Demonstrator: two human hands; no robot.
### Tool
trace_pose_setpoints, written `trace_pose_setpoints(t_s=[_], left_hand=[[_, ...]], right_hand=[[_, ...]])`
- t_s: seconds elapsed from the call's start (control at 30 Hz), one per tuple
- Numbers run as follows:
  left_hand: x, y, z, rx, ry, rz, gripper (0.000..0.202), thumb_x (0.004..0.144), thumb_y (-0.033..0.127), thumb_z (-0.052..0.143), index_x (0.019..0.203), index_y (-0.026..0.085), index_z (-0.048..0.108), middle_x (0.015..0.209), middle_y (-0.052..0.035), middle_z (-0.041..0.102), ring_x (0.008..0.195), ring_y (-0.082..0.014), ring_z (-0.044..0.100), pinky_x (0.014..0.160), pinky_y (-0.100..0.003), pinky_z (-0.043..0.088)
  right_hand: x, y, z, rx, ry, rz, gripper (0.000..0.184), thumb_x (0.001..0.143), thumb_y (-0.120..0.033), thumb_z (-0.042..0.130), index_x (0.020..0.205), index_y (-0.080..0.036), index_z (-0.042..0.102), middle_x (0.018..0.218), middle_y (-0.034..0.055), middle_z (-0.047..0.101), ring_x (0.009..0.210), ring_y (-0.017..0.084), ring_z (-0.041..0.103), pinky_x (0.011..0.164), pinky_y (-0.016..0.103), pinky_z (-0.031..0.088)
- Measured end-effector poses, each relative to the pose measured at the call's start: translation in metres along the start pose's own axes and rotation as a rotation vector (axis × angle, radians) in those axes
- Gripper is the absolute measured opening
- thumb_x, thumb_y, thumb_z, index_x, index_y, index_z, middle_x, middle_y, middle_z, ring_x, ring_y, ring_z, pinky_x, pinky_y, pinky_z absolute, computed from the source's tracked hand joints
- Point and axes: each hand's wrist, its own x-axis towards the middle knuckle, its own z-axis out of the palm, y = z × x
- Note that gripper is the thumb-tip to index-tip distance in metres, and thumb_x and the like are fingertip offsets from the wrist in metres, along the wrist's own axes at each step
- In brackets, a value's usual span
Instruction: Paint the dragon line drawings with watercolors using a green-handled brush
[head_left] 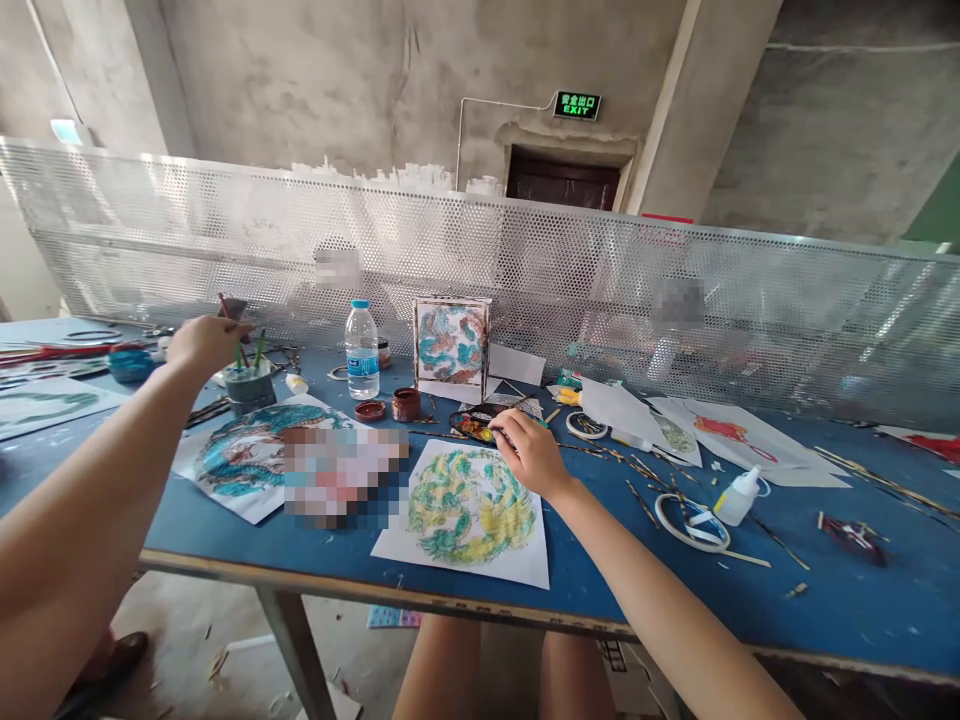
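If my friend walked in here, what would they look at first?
Probably the green-and-yellow painting near the front edge of the blue table, by the right hand. Behind it stands a framed blue-and-brown picture, right of the water bottle. High on the wall, a green EXIT sign glows.

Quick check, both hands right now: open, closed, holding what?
Left hand: closed on a thin reddish stick, likely a brush, above the cup.
Right hand: bent, at the palette; grip cannot be told.

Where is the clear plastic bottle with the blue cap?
The bottle stands left of centre in the head view, left of the brown-framed square picture.
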Motion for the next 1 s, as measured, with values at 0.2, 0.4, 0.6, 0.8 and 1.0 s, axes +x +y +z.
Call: trace_pose_setpoints(t_s=[0.2, 0.4, 0.6, 0.8, 1.0], left_hand=[[-0.009, 0.023, -0.010, 0.037, 0.055, -0.113, 0.049, 0.083, 0.047, 0.038, 0.114, 0.017, 0.061, 0.108, -0.0139, 0.063, 0.092, -0.0277, 0.057, 0.073, -0.038, 0.047], [-0.009, 0.034, -0.015, 0.040, 0.056, -0.168, 0.049, 0.083, 0.046, 0.041, 0.116, 0.016, 0.059, 0.112, -0.0178, 0.060, 0.098, -0.0319, 0.056, 0.072, -0.042, 0.047], [-0.020, 0.041, -0.021, 0.077, 0.229, -0.084, 0.048, 0.086, 0.043, 0.033, 0.108, 0.013, 0.064, 0.109, -0.0189, 0.061, 0.098, -0.0328, 0.055, 0.073, -0.045, 0.045], [-0.021, 0.048, -0.031, 0.044, 0.228, -0.107, 0.048, 0.086, 0.041, 0.032, 0.109, 0.011, 0.063, 0.104, -0.0197, 0.062, 0.094, -0.0319, 0.057, 0.072, -0.044, 0.044], [-0.028, 0.054, -0.041, 0.138, 0.273, -0.017, 0.052, 0.089, 0.039, 0.027, 0.103, 0.006, 0.064, 0.097, -0.0209, 0.064, 0.088, -0.0302, 0.057, 0.069, -0.040, 0.045]], right_hand=[[0.000, 0.000, 0.000, 0.016, 0.008, 0.001, 0.019, 0.091, -0.020, 0.036, 0.099, -0.020, 0.053, 0.095, 0.0079, 0.059, 0.087, 0.019, 0.057, 0.071, 0.031, 0.049], [-0.001, 0.000, 0.000, 0.020, 0.004, -0.008, 0.018, 0.091, -0.020, 0.037, 0.098, -0.020, 0.053, 0.095, 0.0079, 0.059, 0.088, 0.019, 0.057, 0.072, 0.032, 0.049], [0.000, 0.000, 0.000, -0.001, 0.007, -0.025, 0.017, 0.090, -0.019, 0.037, 0.098, -0.019, 0.053, 0.094, 0.0080, 0.059, 0.088, 0.020, 0.058, 0.073, 0.032, 0.049], [-0.001, -0.001, -0.001, -0.015, 0.014, -0.036, 0.018, 0.090, -0.019, 0.037, 0.098, -0.020, 0.053, 0.094, 0.0080, 0.059, 0.088, 0.020, 0.058, 0.073, 0.032, 0.048], [-0.002, -0.001, 0.000, -0.004, -0.003, -0.032, 0.018, 0.091, -0.020, 0.037, 0.099, -0.021, 0.053, 0.095, 0.0080, 0.059, 0.087, 0.020, 0.058, 0.071, 0.032, 0.049]])
